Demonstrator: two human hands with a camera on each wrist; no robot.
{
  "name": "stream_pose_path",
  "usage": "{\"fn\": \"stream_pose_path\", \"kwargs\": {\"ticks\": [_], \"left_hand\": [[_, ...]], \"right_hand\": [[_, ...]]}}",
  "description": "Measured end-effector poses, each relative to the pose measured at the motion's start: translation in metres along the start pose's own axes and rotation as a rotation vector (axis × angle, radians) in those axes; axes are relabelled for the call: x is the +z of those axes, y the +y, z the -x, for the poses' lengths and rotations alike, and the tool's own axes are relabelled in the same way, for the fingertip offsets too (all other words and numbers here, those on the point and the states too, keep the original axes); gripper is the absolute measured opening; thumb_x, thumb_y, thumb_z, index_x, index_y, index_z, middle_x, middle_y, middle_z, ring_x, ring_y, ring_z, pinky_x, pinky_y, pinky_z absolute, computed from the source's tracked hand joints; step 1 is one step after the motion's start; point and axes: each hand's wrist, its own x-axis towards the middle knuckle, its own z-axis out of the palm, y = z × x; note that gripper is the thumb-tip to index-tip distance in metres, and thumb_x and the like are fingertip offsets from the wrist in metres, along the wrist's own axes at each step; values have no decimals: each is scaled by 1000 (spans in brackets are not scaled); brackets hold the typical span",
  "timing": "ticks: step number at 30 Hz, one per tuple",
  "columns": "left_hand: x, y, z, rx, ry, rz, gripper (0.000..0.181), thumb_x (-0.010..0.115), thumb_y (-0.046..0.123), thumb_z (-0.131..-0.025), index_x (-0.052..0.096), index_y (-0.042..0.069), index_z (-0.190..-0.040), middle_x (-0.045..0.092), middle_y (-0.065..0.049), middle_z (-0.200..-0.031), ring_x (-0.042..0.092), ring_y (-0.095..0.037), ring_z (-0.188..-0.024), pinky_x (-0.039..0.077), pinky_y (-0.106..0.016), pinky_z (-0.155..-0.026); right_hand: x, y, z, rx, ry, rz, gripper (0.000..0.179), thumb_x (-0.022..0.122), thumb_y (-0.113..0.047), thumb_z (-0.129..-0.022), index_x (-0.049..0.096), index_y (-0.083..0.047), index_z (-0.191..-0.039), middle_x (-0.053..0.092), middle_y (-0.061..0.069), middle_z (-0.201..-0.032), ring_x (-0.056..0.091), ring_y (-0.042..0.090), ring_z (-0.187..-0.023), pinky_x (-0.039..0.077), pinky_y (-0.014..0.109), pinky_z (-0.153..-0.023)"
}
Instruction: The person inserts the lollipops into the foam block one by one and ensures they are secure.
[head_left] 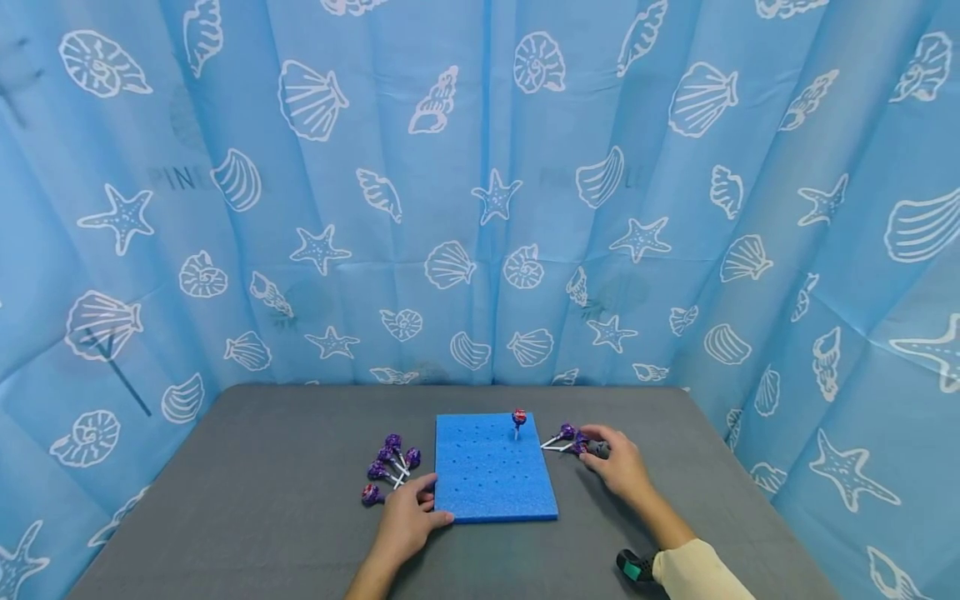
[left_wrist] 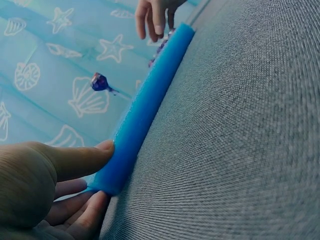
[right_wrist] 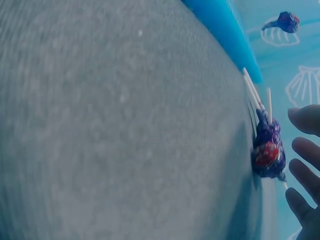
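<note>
A blue foam board [head_left: 495, 467] with rows of small holes lies flat on the table. One lollipop [head_left: 519, 417] in a purple and red wrapper stands upright in it near the far right corner. My left hand [head_left: 408, 517] holds the board's near left corner, with the thumb [left_wrist: 87, 159] on the front side and the other fingers round the left side. To the right of the board, my right hand [head_left: 618, 462] is over a small group of purple-wrapped lollipops [right_wrist: 269, 145], its fingers apart and nothing held between them. Their white sticks point toward the board.
Several more purple lollipops [head_left: 386, 462] lie in a loose pile left of the board, near my left hand. A grey cloth covers the table [head_left: 300, 533]. Behind it hangs a blue curtain [head_left: 480, 208] with white shell prints. A black and green device [head_left: 633, 567] sits at the right wrist.
</note>
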Motion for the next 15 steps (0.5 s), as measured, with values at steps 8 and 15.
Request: {"fn": "stream_pose_path", "kwargs": {"ticks": [8, 15], "left_hand": [[0, -1, 0, 6, 4, -8, 66, 89, 10, -67, 61, -6, -125, 65, -12, -99, 65, -23, -93, 56, -32, -76], [1, -1, 1, 7, 5, -15, 65, 88, 10, -67, 61, -6, -125, 65, -12, -99, 65, -23, -93, 56, -32, -75]], "right_hand": [[-6, 7, 2, 20, -74, 21, 39, 80, 1, -76, 66, -1, -113, 69, 12, -105, 59, 36, -101, 43, 57, -88], [-10, 9, 4, 61, -115, 23, 36, 78, -2, -79, 66, -1, -112, 69, 13, -107, 59, 38, -103, 41, 58, -91]]}}
